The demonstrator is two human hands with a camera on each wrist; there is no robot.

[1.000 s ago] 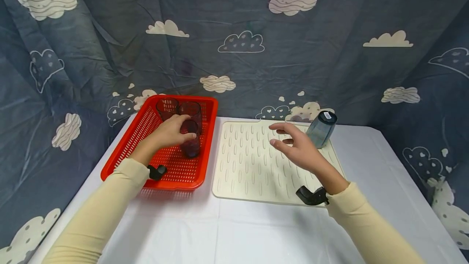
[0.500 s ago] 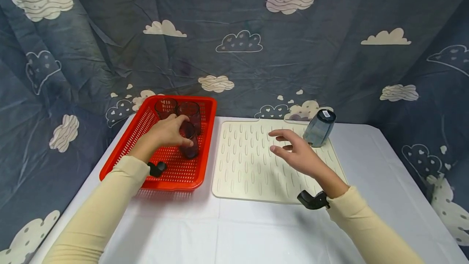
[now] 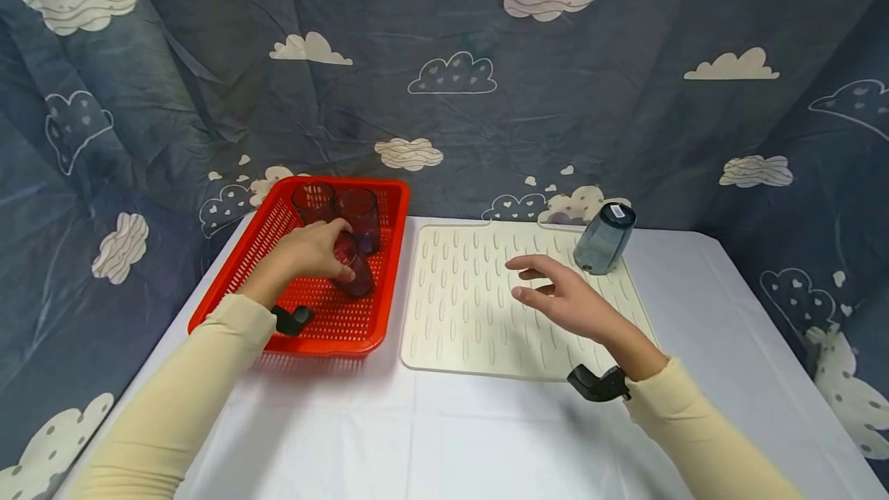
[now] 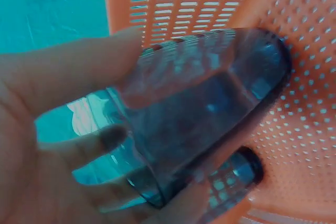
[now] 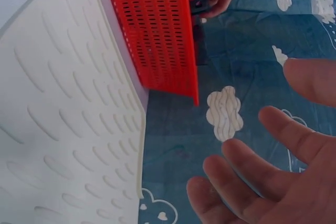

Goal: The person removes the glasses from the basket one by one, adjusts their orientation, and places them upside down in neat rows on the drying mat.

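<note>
My left hand (image 3: 311, 251) is inside the red basket (image 3: 278, 334), thumb and fingers round the upper part of a dark see-through drinking glass (image 3: 358, 278). That glass leans, its thick base (image 4: 268, 66) toward the basket floor in the left wrist view. Behind it two more dark glasses stand at the basket's far end, a left one (image 3: 312, 199) and a right one (image 3: 361, 216). My right hand (image 3: 566, 295) hovers over the cream ridged mat (image 3: 458, 315), fingers spread and loosely bent, holding nothing. A grey-blue glass (image 3: 604, 241) stands upside down on the mat's far right corner.
A white cloth (image 3: 410, 438) covers the table. The basket's right wall (image 5: 152, 30) rises beside the mat's left edge. Behind the table hangs a dark blue curtain (image 3: 375, 106) with a cloud print.
The glass in my left hand has tilted further, its rim end shifting left with the hand. My right hand has sunk slightly toward the mat, still holding nothing.
</note>
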